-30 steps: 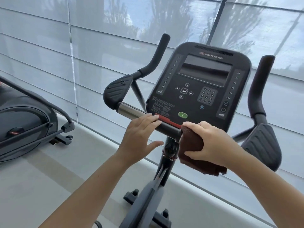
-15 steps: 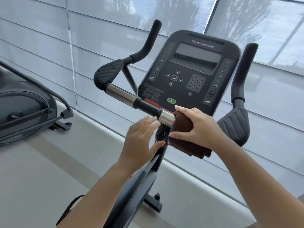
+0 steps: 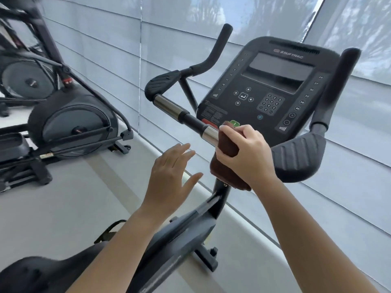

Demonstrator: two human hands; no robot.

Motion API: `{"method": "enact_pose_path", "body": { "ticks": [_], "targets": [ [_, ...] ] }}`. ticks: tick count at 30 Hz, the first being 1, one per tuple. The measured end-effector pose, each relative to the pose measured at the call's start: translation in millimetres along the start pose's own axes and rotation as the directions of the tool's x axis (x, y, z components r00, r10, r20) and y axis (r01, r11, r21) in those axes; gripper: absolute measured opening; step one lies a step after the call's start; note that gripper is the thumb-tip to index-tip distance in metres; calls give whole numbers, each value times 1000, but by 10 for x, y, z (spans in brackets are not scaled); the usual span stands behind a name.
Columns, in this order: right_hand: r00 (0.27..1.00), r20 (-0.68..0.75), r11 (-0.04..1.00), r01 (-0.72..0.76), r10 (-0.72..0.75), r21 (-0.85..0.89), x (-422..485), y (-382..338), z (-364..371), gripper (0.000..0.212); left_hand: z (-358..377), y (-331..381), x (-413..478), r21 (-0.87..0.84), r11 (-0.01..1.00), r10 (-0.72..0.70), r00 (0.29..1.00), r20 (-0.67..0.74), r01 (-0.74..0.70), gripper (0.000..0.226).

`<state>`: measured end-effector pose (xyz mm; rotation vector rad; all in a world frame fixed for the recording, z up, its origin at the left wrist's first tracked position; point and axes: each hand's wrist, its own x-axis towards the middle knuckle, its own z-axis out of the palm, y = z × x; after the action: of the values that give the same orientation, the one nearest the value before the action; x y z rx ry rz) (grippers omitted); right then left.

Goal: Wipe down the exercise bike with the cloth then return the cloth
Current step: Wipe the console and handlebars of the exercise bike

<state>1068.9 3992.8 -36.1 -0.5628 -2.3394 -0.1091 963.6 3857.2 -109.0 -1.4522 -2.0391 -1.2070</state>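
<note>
One exercise bike (image 3: 268, 85), one cloth (image 3: 227, 157), two hands, two elliptical trainers.

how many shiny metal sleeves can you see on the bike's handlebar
2: one long metal sleeve by the left elbow pad, one short sleeve beside the cloth. The right hand and cloth may hide more.

A: What's hidden?
B: The right hand (image 3: 246, 153) covers most of the cloth (image 3: 227, 149) and the handlebar beneath it.
A: Anything else?
B: The saddle (image 3: 42, 273) is cut off at the bottom edge; the console (image 3: 268, 89) small print is unreadable.
</note>
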Motion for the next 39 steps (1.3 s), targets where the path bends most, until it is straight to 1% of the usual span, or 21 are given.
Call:
{"method": "enact_pose_path", "body": {
  "ticks": [2, 4, 9, 14, 18, 21, 23, 27, 31, 36, 39],
  "targets": [
    [997, -56, 998, 47, -45, 45, -76, -22, -62, 38, -104, 43, -128, 41, 999, -32, 1000, 1, 32, 45],
    [995, -79, 992, 70, -61, 110, -148, -95, -124, 39, -233, 81, -255, 79, 995, -62, 998, 3, 62, 48],
    [989, -53, 950, 150, -141, 272, -399, -473, -219, 41, -637, 123, -591, 193, 975, -111, 994, -20, 113, 49],
    [993, 31, 868, 84, -113, 490, -707, -1029, -211, 44, -1077, 97, -964, 253, 951, -169, 984, -56, 178, 47],
    [988, 50, 795, 88, -148, 600, -960, -1653, -148, 44, -1527, -49, -1414, 305, 924, -222, 973, -62, 231, 44],
    [986, 60, 745, 79, -158, 662, -1191, -2227, -94, 44, -1970, -204, -1802, 350, 901, -246, 966, -74, 257, 37],
    [985, 80, 727, 57, -152, 685, -1371, -2636, -76, 44, -2308, -304, -2071, 368, 888, -268, 961, -69, 274, 36],
    [985, 110, 713, 17, -132, 701, -1685, -3420, -59, 45, -2984, -511, -2594, 411, 872, -289, 957, -9, 267, 38],
    [980, 159, 703, -29, -121, 711, -1923, -4041, -35, 45, -3482, -714, -2999, 438, 854, -313, 950, 6, 279, 41],
    [971, 180, 711, -16, -156, 703, -1993, -4495, 46, 45, -3774, -955, -3210, 412, 854, -334, 942, -37, 318, 43],
    [974, 177, 714, -22, -144, 700, -1920, -4640, 159, 45, -3830, -1165, -3229, 385, 861, -341, 939, -46, 332, 43]
  ]
}}
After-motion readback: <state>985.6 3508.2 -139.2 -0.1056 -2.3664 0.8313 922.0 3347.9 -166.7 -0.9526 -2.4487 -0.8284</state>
